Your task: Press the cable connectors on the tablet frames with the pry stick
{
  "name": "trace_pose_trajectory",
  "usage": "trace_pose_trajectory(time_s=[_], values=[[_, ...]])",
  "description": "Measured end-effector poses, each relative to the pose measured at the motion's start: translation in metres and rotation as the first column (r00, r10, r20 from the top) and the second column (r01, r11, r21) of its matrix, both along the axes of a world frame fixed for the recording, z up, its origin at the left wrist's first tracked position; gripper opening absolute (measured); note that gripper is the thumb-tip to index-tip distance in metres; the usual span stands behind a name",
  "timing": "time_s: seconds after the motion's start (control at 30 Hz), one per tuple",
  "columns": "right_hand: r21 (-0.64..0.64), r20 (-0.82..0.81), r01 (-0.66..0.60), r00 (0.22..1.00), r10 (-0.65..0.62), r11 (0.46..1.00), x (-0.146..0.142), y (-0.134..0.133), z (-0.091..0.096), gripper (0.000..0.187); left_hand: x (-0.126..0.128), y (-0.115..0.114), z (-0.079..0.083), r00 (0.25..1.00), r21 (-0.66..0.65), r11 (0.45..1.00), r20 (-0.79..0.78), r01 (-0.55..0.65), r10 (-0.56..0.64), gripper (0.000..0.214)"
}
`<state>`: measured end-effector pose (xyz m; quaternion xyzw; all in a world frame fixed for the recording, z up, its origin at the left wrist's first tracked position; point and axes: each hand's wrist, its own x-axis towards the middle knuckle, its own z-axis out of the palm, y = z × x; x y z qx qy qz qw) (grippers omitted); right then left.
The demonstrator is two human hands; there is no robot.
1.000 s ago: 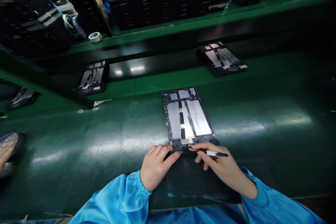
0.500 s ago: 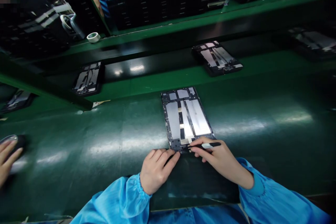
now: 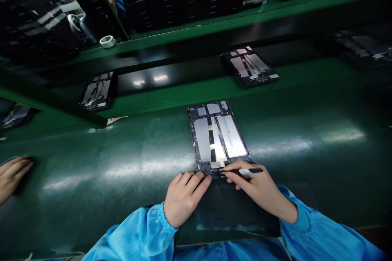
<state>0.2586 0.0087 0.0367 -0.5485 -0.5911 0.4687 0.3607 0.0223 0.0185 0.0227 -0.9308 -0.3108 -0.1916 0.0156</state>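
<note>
An opened tablet (image 3: 232,135) lies in front of me, its silver battery panels, flex cables and black frame bare. My left hand (image 3: 185,197) rests at its lower left corner, fingers bent against the edge and thumb along the bottom. My right hand (image 3: 255,187) pinches slim black tweezers (image 3: 246,171) with a white patch on the side. Their tip is at the tablet's bottom edge, near small gold contacts. What lies right under the tip is too small to make out.
More opened tablets, one at the back (image 3: 252,65) and one at the left (image 3: 97,91), lie on the strip beyond the bench. A tape roll (image 3: 107,41) sits on the green ledge. A green post (image 3: 61,98) slants at left. Another person's hand (image 3: 14,177) is at the left edge.
The tablets on the far strip have slid a little to the left. The other person's hand at left has shifted. My hands and the tablet stay nearly in place; the tweezers' rear end has swung slightly.
</note>
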Motion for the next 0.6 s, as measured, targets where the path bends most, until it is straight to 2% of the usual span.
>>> trace_pose_trajectory(time_s=[0.23,0.6], values=[[0.020,-0.091,0.039,0.995,-0.037,0.999,-0.011,-0.014,-0.007,0.020,0.000,0.001,0.002,1.000,-0.009,1.000,0.002,0.011,-0.011,0.031],[-0.041,-0.089,0.228,0.969,-0.231,0.973,-0.004,-0.018,-0.006,0.017,-0.006,0.005,-0.004,0.999,-0.033,0.999,0.006,0.036,-0.036,0.031]])
